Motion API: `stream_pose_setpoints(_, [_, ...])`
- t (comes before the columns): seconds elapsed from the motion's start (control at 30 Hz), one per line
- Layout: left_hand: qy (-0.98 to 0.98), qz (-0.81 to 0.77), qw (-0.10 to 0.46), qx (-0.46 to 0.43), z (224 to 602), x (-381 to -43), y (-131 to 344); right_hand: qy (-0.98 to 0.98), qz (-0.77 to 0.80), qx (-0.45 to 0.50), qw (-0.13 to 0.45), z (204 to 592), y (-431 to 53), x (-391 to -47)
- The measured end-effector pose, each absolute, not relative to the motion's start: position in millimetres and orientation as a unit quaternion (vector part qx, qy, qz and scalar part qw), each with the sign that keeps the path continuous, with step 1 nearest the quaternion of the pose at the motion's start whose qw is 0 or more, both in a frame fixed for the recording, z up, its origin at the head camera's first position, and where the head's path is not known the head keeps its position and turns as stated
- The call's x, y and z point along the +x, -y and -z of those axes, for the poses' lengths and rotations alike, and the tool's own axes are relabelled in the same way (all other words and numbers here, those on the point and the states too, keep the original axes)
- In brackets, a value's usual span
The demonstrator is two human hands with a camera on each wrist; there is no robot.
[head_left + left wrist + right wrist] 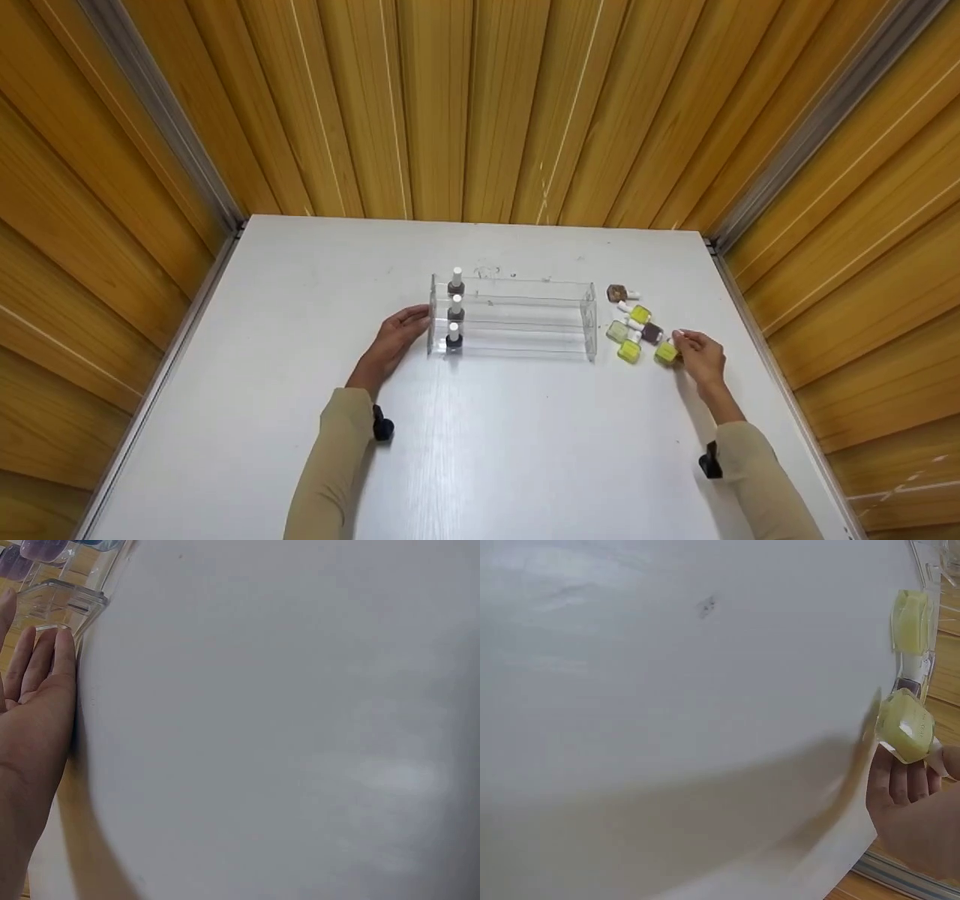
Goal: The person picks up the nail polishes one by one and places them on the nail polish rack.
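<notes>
A clear tiered acrylic rack (521, 337) stands mid-table, with three white-capped nail polish bottles (454, 337) in a column at its left end. My left hand (399, 337) rests against that end; in the left wrist view its extended fingers (64, 652) reach the rack's clear side panel (71, 596). At the right, my right hand (701, 358) pinches a yellow nail polish bottle (665, 353) by its white cap. In the right wrist view the square yellow bottle (905, 726) points away from the fingers, its cap (936, 757) between thumb and fingers.
Several nail polish bottles lie in a loose group right of the rack: yellow ones (629, 351), a pale green one (617, 331), a dark one (652, 333) and a brown glittery one (616, 293). Wood-patterned walls (510, 112) enclose the white table (525, 450) at back and sides.
</notes>
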State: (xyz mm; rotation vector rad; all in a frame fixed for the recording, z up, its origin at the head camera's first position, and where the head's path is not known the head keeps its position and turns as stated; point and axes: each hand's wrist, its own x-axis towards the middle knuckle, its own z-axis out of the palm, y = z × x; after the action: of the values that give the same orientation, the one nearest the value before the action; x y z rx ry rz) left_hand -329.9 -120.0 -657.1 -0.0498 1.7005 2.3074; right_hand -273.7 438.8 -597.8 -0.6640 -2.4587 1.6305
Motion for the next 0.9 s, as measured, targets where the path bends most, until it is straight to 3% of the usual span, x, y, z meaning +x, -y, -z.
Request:
stream_pose_setpoints(0.4, [-0.598,-0.79,0.132,-0.022,659,-331,121,0.792,-0.58,-0.175,0.075,569,-419,-280])
stream_pose_setpoints(0.9, [-0.588,-0.799,0.128,-0.012,659,-330,120,0.811,-0.578,-0.083,0.01,539,-368,-288])
